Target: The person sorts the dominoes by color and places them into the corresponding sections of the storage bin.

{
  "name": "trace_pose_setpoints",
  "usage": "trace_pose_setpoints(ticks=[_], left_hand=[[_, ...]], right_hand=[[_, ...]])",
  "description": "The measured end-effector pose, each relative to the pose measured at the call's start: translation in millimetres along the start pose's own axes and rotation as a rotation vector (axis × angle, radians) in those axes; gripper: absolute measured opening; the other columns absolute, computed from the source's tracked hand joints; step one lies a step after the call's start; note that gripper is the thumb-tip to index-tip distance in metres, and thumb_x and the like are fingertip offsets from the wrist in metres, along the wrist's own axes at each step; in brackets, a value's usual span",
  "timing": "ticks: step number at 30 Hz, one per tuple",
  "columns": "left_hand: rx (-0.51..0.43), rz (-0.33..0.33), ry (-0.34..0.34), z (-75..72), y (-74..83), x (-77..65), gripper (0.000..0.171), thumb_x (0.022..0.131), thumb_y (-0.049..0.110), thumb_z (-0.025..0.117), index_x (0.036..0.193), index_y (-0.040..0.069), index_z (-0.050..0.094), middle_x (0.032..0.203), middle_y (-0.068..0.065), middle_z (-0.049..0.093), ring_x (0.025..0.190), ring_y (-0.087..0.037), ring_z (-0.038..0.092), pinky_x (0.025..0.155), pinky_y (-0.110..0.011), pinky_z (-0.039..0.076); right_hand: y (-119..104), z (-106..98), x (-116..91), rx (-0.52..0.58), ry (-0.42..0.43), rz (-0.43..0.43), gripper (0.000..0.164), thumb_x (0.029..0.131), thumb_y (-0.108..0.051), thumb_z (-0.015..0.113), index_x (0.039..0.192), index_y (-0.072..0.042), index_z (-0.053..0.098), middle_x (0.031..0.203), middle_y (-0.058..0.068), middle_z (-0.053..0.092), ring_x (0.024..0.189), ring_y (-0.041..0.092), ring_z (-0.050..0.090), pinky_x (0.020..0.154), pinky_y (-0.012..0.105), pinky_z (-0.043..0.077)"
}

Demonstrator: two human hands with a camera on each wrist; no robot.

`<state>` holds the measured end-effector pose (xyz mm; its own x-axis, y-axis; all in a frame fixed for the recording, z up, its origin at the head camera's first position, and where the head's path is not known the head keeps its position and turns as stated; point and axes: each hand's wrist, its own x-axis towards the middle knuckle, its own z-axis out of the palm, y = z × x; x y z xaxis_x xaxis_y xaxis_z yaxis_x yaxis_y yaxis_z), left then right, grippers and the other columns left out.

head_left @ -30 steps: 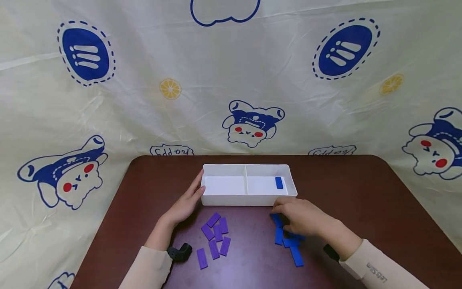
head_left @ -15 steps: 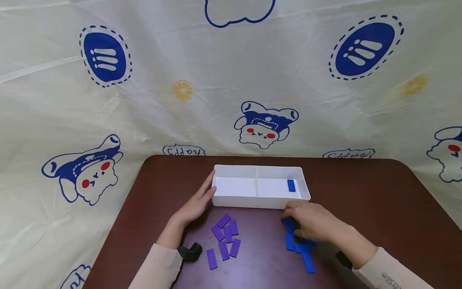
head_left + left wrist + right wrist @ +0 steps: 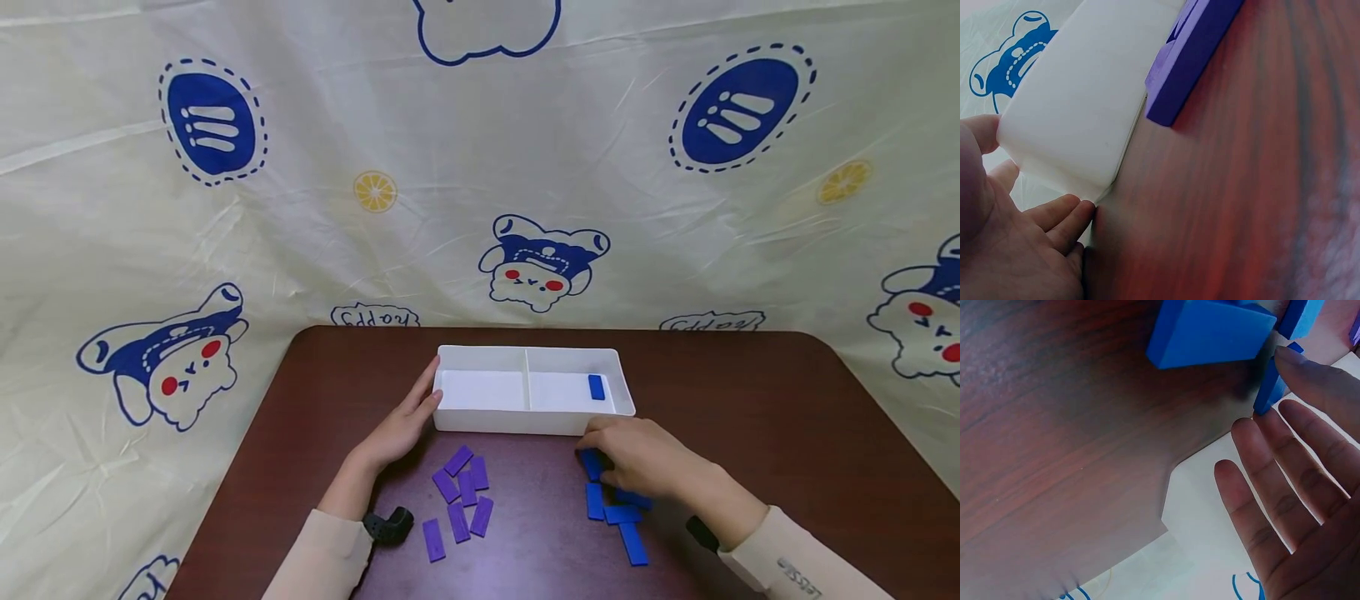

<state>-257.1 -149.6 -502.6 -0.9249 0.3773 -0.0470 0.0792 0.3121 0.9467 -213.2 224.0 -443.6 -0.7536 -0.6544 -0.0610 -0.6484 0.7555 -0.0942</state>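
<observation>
In the head view a white two-compartment box (image 3: pixel 480 422) stands on the table, with one blue block (image 3: pixel 596 387) lying in its right compartment. My left hand (image 3: pixel 399 429) rests against the box's left end, fingers extended along the wall and corner. Just in front of the box, my right hand (image 3: pixel 647 454) pinches a thin rectangular blue block (image 3: pixel 1270 387) between thumb and fingertips, as the right wrist view shows. Several more blue blocks (image 3: pixel 633 544) lie loosely grouped under and in front of this hand, partly hidden by it.
Several purple blocks (image 3: pixel 458 522) of similar shape lie scattered in front of the box's left compartment. The dark brown table (image 3: pixel 750 417) ends at a patterned white curtain (image 3: pixel 637 250) behind the box. Both wrists wear black bands (image 3: pixel 390 527).
The head view has shifted a little, moving the whole scene in frame. Both hands keep nearly the same places, left at the box end and right at the blue blocks.
</observation>
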Motion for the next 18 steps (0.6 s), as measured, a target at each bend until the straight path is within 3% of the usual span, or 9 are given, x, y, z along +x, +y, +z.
trace_pose_setpoints(ticks=[18], left_hand=[[-0.012,0.006,0.002,2.6,1.7,-1.2,0.064,0.113,0.041,0.039,0.166,0.04,0.005,0.176,0.003,0.004,0.162,-0.025,0.003,0.13,-0.059,0.008]], right_hand=[[-3,-16,-2,0.007,-0.011,-0.006,0.038,0.077,-0.021,0.091,0.113,-0.015,0.08,0.11,-0.004,0.071,0.09,0.013,0.067,0.073,0.037,0.06]])
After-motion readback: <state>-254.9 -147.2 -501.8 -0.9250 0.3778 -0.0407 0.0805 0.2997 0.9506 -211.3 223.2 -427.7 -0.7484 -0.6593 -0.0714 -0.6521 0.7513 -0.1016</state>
